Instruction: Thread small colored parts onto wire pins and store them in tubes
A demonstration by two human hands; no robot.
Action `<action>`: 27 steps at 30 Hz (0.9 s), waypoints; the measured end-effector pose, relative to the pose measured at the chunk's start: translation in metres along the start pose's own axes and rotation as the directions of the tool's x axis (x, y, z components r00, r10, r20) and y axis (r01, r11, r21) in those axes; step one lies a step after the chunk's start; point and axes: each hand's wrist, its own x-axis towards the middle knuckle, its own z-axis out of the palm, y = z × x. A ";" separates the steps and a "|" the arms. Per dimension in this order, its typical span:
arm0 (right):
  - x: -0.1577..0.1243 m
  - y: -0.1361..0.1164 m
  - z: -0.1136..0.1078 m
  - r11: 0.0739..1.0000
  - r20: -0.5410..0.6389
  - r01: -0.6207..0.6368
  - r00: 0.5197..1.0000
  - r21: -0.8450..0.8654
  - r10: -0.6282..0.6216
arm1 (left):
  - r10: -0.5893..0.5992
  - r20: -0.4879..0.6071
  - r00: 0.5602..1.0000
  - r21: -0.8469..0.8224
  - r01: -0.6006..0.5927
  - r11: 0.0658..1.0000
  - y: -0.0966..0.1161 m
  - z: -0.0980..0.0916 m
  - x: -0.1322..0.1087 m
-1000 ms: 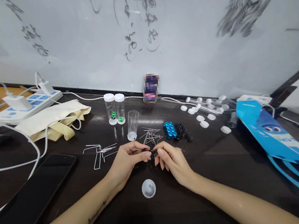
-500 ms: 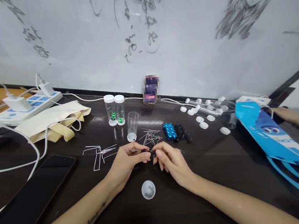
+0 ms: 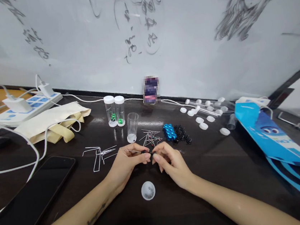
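My left hand (image 3: 130,161) pinches a small black piece (image 3: 145,151), and a thin metal rod (image 3: 132,150) runs from it across the fingers. My right hand (image 3: 169,161) is closed with thumb and finger at the right side of the black piece. The fingers partly cover it, so I cannot tell its exact kind. Just beyond the hands lies a pile of thin metal pins (image 3: 150,137), beside blue metallic parts (image 3: 170,132) and small black parts (image 3: 182,134). A clear tube (image 3: 133,126) stands behind. Nearer me is a small round translucent cup (image 3: 148,190).
Several bent metal rods (image 3: 98,155) lie left of my hands. Two capped tubes (image 3: 115,111) with green pieces stand at the back. White caps (image 3: 203,125) lie right, near a blue bag (image 3: 265,128). A black phone (image 3: 38,201), cream bag (image 3: 50,120) and power strip (image 3: 30,110) are left.
My right fingers have shifted slightly at the black piece; both hands stay in the same place. Another person's arm, seen beyond the blue bag at the right, has gone from view.
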 end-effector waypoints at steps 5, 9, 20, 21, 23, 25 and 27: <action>0.001 0.000 -0.002 0.997 0.034 0.026 0.999 -0.076 -0.024 | 0.004 0.001 1.000 -0.006 -0.004 1.000 0.000 0.001 -0.001; 0.001 0.000 -0.002 0.993 0.050 0.049 0.998 -0.105 -0.044 | -0.010 0.030 0.999 -0.001 0.010 1.000 0.000 0.001 0.000; 0.001 0.004 -0.001 0.995 0.017 0.054 0.998 -0.080 -0.053 | 0.004 0.003 1.000 -0.020 -0.004 1.000 -0.001 0.000 -0.001; 0.001 0.003 -0.002 0.994 0.035 0.056 0.998 -0.097 -0.053 | 0.003 0.001 1.000 -0.018 -0.003 1.000 -0.001 0.000 -0.001; 0.002 0.002 -0.002 0.989 0.047 0.055 0.998 -0.138 -0.049 | -0.003 -0.005 1.000 -0.017 0.003 1.000 0.000 0.000 -0.001; 0.002 0.003 -0.001 0.988 0.021 0.043 0.999 -0.146 -0.040 | -0.003 -0.017 1.000 -0.023 0.003 1.000 0.000 0.000 -0.001; 0.002 0.004 0.000 0.990 -0.008 0.039 0.999 -0.134 -0.041 | -0.006 -0.024 1.000 -0.026 0.005 1.000 0.000 -0.001 -0.001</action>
